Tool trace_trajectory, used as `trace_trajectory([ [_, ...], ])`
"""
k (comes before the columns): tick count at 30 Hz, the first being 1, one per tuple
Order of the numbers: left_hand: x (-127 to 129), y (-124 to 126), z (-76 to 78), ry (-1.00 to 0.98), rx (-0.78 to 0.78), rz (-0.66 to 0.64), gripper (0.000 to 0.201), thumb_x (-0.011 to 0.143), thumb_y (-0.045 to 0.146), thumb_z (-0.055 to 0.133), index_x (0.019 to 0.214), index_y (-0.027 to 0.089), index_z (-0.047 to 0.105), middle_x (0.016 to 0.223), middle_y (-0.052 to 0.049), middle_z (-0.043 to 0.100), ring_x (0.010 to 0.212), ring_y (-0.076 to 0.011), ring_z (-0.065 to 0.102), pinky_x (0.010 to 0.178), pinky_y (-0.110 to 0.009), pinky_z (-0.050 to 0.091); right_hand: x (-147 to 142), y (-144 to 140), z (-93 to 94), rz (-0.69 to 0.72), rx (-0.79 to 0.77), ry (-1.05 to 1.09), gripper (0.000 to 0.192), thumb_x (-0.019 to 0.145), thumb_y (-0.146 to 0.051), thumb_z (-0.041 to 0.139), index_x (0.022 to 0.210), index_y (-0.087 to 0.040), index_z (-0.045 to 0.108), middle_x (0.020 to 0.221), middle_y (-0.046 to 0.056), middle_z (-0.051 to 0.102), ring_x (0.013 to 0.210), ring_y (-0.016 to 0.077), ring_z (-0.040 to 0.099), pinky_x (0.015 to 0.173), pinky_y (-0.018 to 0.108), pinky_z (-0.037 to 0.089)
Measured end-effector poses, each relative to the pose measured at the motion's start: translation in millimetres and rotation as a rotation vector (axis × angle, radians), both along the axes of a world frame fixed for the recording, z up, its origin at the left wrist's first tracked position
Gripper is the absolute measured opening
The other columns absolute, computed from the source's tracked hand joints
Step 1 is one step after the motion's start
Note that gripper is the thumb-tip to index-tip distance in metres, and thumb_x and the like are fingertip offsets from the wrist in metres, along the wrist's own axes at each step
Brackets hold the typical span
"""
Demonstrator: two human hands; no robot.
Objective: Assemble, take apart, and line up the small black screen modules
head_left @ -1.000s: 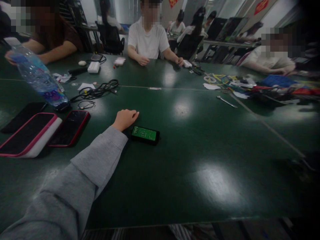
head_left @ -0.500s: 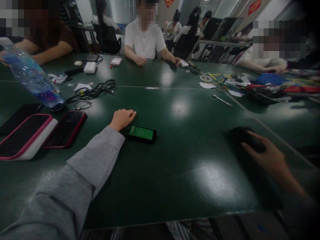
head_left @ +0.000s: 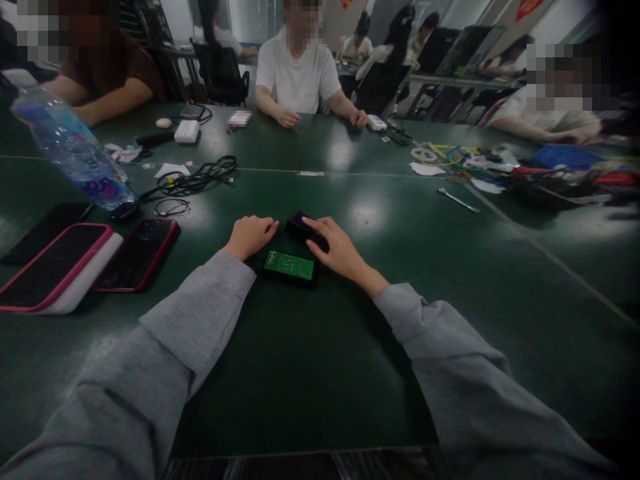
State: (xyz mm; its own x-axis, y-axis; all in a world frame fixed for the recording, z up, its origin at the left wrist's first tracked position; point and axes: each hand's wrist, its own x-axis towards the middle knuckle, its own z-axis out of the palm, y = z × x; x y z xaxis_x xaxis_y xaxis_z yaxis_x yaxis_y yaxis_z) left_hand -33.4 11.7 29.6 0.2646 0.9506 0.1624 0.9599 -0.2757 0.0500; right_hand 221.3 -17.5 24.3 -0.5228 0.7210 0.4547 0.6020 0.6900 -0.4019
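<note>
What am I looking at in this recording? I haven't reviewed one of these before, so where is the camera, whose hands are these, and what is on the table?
There is no robot here. The camera sits on a person's head and looks forward and down, so the two grey-sleeved arms are that person's own. The left hand rests on the dark green table, just left of a small black case holding a green circuit board. The right hand holds a small dark object just behind that board; what it is cannot be told. To the left lie a red-edged phone, a pink-edged tablet, a water bottle and black cables. A wrench lies to the right. Other people sit across the table.
</note>
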Motion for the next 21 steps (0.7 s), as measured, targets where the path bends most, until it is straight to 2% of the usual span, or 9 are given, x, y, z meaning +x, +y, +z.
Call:
trace_trajectory([
  [3, 0, 0, 0.0, 0.001, -0.005, 0.001, 0.048, 0.104, 0.047, 0.034, 0.101, 0.021, 0.074, 0.09, -0.011, 0.075, 0.079, -0.0239, 0.069, 0.068, -0.032, 0.043, -5, -5, -1.0, -0.012, 0.036, -0.016, 0.051, 0.1, -0.039, 0.053, 0.148, -0.024, 0.045, 0.132, 0.014, 0.053, 0.117, 0.0306, 0.057, 0.097, 0.049, 0.052],
  [5, 0, 0, 0.2, 0.008, 0.0, -0.004, 0.05, 0.105, 0.048, 0.032, 0.1, 0.021, 0.074, 0.089, -0.011, 0.075, 0.078, -0.0238, 0.069, 0.067, -0.032, 0.042, -1, -5, -1.7, -0.042, 0.033, 0.068, 0.045, 0.102, -0.043, 0.049, 0.143, -0.025, 0.048, 0.131, 0.013, 0.055, 0.116, 0.0293, 0.058, 0.096, 0.048, 0.052],
  [10, 0, -1, 1.4, 0.006, -0.004, -0.03, 0.06, 0.106, 0.051, 0.023, 0.099, 0.02, 0.074, 0.088, -0.012, 0.075, 0.073, -0.0225, 0.068, 0.064, -0.031, 0.04, 6, 3, -5.0, -0.175, -0.006, 0.345, 0.034, 0.106, -0.047, 0.04, 0.117, -0.023, 0.062, 0.108, 0.008, 0.065, 0.097, 0.0224, 0.063, 0.084, 0.038, 0.051],
  [14, 0, -2, 3.5, -0.056, 0.02, -0.073, 0.068, 0.106, 0.053, 0.016, 0.097, 0.019, 0.074, 0.086, -0.011, 0.074, 0.072, -0.0205, 0.067, 0.061, -0.03, 0.038, 6, 6, -6.2, -0.293, -0.016, 0.388, 0.033, 0.105, -0.044, 0.042, 0.097, -0.021, 0.064, 0.089, 0.005, 0.065, 0.079, 0.0186, 0.06, 0.073, 0.034, 0.044],
  [17, -1, -4, 6.1, -0.089, 0.033, -0.103, 0.079, 0.104, 0.06, 0.008, 0.088, 0.019, 0.073, 0.082, -0.011, 0.073, 0.071, -0.0201, 0.066, 0.059, -0.03, 0.036, 6, 5, -4.5, -0.291, -0.098, 0.358, 0.034, 0.105, -0.045, 0.041, 0.094, -0.021, 0.062, 0.08, 0.003, 0.064, 0.069, 0.0166, 0.057, 0.066, 0.032, 0.039],
  [21, -2, -5, 8.1, -0.044, 0.006, -0.179, 0.081, 0.1, 0.069, 0.01, 0.084, 0.019, 0.072, 0.08, -0.01, 0.073, 0.07, -0.0199, 0.065, 0.057, -0.03, 0.035, 5, 2, -2.3, -0.212, -0.189, 0.295, 0.035, 0.104, -0.051, 0.042, 0.095, -0.022, 0.059, 0.083, 0.003, 0.065, 0.072, 0.0177, 0.059, 0.066, 0.031, 0.039],
])
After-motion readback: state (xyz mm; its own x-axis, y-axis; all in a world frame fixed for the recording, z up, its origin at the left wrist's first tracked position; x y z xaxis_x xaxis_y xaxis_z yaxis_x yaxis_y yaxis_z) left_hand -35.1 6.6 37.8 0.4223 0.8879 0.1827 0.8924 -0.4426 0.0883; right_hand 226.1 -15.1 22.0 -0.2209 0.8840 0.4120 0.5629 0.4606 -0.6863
